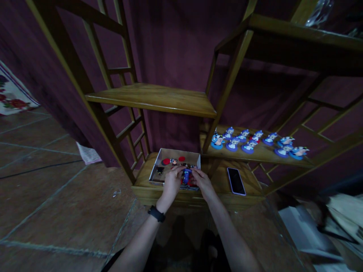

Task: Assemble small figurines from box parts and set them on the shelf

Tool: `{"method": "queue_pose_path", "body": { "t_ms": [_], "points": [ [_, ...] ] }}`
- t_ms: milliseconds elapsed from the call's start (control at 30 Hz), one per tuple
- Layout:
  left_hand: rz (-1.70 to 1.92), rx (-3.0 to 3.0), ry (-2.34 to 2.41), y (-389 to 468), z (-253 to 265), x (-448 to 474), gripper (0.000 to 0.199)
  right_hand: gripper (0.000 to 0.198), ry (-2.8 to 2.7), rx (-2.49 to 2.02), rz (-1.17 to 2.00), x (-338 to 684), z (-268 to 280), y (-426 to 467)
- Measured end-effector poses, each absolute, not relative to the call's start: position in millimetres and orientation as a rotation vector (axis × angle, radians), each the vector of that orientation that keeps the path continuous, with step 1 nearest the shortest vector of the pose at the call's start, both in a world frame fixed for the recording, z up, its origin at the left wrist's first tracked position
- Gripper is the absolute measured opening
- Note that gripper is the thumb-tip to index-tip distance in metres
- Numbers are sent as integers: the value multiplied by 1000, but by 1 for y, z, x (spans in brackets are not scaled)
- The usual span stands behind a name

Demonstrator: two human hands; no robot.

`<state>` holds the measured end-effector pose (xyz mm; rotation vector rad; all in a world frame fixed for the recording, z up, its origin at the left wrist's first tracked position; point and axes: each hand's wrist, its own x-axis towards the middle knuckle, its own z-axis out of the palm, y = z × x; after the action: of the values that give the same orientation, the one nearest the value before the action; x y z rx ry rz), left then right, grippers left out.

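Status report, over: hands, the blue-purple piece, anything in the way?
Left hand and right hand both on blue-purple piece. Piece at the near side of the open box. Nothing visibly blocking; phone off right.

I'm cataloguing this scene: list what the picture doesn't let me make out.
Head view, throughout:
Purple piece: full shape, partly covered by the left hand and right hand.
Box: near contents, behind the hands.
Figurines: fine details, too small and blurred.
Clear object: top, cut off by the upper edge.
Pale item: cut off by the right edge.
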<state>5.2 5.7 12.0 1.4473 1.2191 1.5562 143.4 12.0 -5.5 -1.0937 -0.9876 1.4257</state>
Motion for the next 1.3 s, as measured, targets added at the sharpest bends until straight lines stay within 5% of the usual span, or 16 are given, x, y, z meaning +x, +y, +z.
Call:
{"method": "queue_pose_path", "body": {
  "t_ms": [400, 833, 1033, 1300],
  "points": [
    [1425, 1602, 1123, -6, 22, 11, 35, 33, -843, -1073, 1528, 146, -3, 10],
    [1583, 1593, 1194, -6, 30, 12, 26, 32, -769, -892, 1680, 147, -8, 11],
    [1631, 1118, 1287, 4, 8, 4, 18, 32, -773, -898, 1589, 146, -4, 12],
    [1121, 437, 877, 6, -1, 3, 19, 29, -976, -852, 1406, 138, 2, 12]
  ]
}}
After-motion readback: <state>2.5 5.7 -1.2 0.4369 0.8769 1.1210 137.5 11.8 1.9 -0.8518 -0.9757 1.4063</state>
